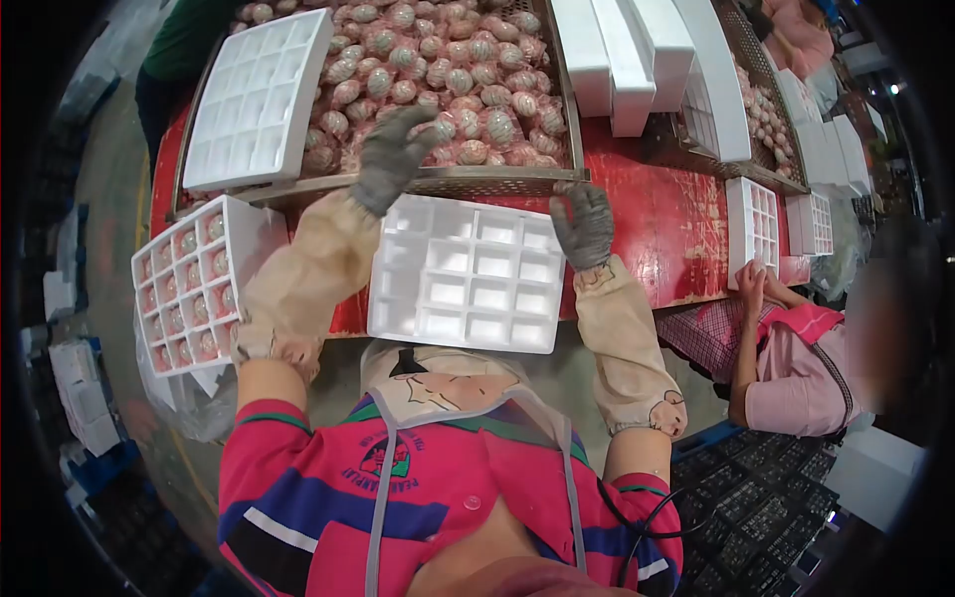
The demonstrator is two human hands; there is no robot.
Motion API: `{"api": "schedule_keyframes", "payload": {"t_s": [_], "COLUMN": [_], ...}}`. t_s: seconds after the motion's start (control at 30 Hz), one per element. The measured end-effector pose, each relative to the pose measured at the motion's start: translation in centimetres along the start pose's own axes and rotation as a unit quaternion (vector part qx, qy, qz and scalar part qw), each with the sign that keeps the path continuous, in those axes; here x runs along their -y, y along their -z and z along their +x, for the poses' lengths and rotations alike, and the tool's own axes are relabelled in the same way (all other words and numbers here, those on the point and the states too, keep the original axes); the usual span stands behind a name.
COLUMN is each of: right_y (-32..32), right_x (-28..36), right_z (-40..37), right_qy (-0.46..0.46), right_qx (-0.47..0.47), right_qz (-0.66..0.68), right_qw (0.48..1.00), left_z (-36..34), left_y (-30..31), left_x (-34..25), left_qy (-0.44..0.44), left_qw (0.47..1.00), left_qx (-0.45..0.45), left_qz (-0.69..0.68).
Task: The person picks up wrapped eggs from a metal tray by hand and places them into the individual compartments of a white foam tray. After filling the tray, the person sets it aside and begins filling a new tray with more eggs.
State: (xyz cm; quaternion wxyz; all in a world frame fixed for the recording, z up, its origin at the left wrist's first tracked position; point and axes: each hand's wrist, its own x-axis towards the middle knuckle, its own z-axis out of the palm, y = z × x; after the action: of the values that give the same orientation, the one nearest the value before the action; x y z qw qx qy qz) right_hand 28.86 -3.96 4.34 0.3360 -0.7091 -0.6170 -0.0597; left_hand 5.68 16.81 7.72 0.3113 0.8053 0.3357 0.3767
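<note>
A white foam tray (466,274) with rows of square pockets lies in front of me at the red table's near edge, its pockets bare. My left hand (395,154), in a grey glove, hovers over the near rim of a crate, fingers spread toward the balls and nothing in them. Inside the crate lie many egg-sized wrapped balls (458,80), pink and white in clear film. My right hand (585,224), also gloved, is at the tray's upper right corner, with its fingers loosely bent and apart.
A filled foam tray (189,284) leans at the left, with another white tray (257,99) resting on the crate's left side. Long foam pieces (627,65) stand behind. At the right, a person in pink (796,368) has hands together near a smaller tray (753,227).
</note>
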Motion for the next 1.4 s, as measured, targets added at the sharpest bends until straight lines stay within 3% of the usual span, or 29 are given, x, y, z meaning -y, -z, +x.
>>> {"api": "schedule_keyframes", "payload": {"t_s": [0.1, 0.17, 0.2, 0.27, 0.3, 0.37, 0.43, 0.5, 0.53, 0.57, 0.63, 0.67, 0.7, 0.73, 0.83, 0.9, 0.93, 1.0, 1.07, 1.1, 1.13, 1.17, 1.27, 1.37, 1.4], "right_y": [-1.3, -4.7, -6.0, -6.3, -6.4, -6.6, -7.4, -7.8, -7.6, -7.5, -7.3, -7.2, -7.1, -7.0, -7.2, -7.3, -7.1, -6.2, -4.8, -4.0, -3.2, -2.3, -0.4, 1.0, 1.5], "right_x": [-0.7, -3.5, -4.4, -4.0, -3.8, -4.4, -5.0, -5.8, -5.9, -5.9, -5.2, -4.9, -4.6, -4.6, -5.3, -5.3, -5.3, -5.3, -5.5, -5.5, -5.6, -5.8, -6.7, -7.6, -7.8], "right_z": [3.5, 5.4, 5.8, 6.1, 6.4, 6.5, 5.6, 5.6, 5.8, 5.9, 5.7, 5.8, 6.0, 6.0, 6.1, 6.1, 6.1, 6.1, 5.8, 5.2, 4.2, 2.7, -2.7, -5.9, -6.4], "right_qy": [-0.046, -0.073, -0.097, -0.091, -0.080, -0.084, -0.098, -0.083, -0.086, -0.073, -0.066, -0.071, -0.073, -0.073, -0.070, -0.064, -0.060, -0.073, -0.082, -0.192, -0.289, -0.283, -0.227, -0.194, -0.124], "right_qx": [-0.047, -0.058, -0.069, -0.041, -0.013, -0.007, -0.005, -0.005, -0.007, -0.021, -0.027, -0.025, -0.023, -0.022, 0.014, -0.005, -0.020, -0.020, -0.022, -0.058, -0.085, -0.080, -0.126, -0.094, -0.029], "right_qz": [-0.079, -0.086, -0.087, -0.170, -0.246, -0.240, -0.238, -0.234, -0.237, -0.227, -0.215, -0.218, -0.220, -0.222, -0.230, -0.214, -0.198, -0.159, -0.121, 0.121, 0.356, 0.358, 0.318, 0.307, 0.218], "right_qw": [0.995, 0.992, 0.989, 0.980, 0.966, 0.967, 0.966, 0.969, 0.968, 0.971, 0.974, 0.973, 0.972, 0.972, 0.971, 0.975, 0.978, 0.984, 0.989, 0.972, 0.885, 0.886, 0.912, 0.927, 0.967], "left_z": [4.1, 6.7, 7.3, 8.0, 8.3, 8.7, 8.6, 9.1, 10.1, 10.9, 10.9, 10.1, 9.3, 8.6, 3.0, -1.8, -4.8, -7.5, -8.0, -7.9, -7.8, -7.8, -8.7, -8.8, -8.7], "left_y": [-5.4, -11.6, -13.7, -16.9, -17.5, -18.2, -18.2, -17.1, -16.5, -14.8, -12.0, -11.4, -10.8, -10.3, -7.4, -9.7, -11.8, -13.2, -13.0, -14.0, -15.7, -17.2, -20.3, -21.0, -20.2], "left_x": [0.7, 4.2, 5.1, 6.3, 6.2, 6.4, 7.4, 7.5, 3.9, 2.1, 0.4, 0.8, 1.2, 0.9, -3.0, -0.7, 0.6, -1.0, -4.6, -5.0, -4.9, -4.8, -4.5, -6.4, -8.2], "left_qy": [-0.117, -0.301, -0.304, -0.405, -0.405, -0.383, -0.393, -0.415, -0.243, -0.247, -0.074, -0.071, 0.021, 0.112, 0.083, 0.019, 0.108, 0.194, 0.009, 0.006, -0.066, -0.136, -0.103, -0.084, -0.103], "left_qw": [0.978, 0.925, 0.925, 0.811, 0.810, 0.792, 0.786, 0.843, 0.845, 0.844, 0.942, 0.941, 0.973, 0.933, 0.920, 0.895, 0.878, 0.853, 0.957, 0.958, 0.974, 0.978, 0.975, 0.973, 0.976], "left_qx": [0.121, 0.166, 0.169, 0.272, 0.278, 0.342, 0.347, 0.237, 0.349, 0.351, 0.258, 0.265, 0.223, 0.161, 0.096, 0.157, 0.197, 0.232, 0.217, 0.211, 0.184, 0.156, 0.195, 0.204, 0.150], "left_qz": [0.120, 0.161, 0.156, 0.322, 0.319, 0.330, 0.328, 0.245, 0.323, 0.321, 0.203, 0.200, -0.054, -0.302, -0.372, -0.416, -0.424, -0.426, -0.194, -0.192, -0.112, -0.029, 0.011, 0.065, 0.120]}}
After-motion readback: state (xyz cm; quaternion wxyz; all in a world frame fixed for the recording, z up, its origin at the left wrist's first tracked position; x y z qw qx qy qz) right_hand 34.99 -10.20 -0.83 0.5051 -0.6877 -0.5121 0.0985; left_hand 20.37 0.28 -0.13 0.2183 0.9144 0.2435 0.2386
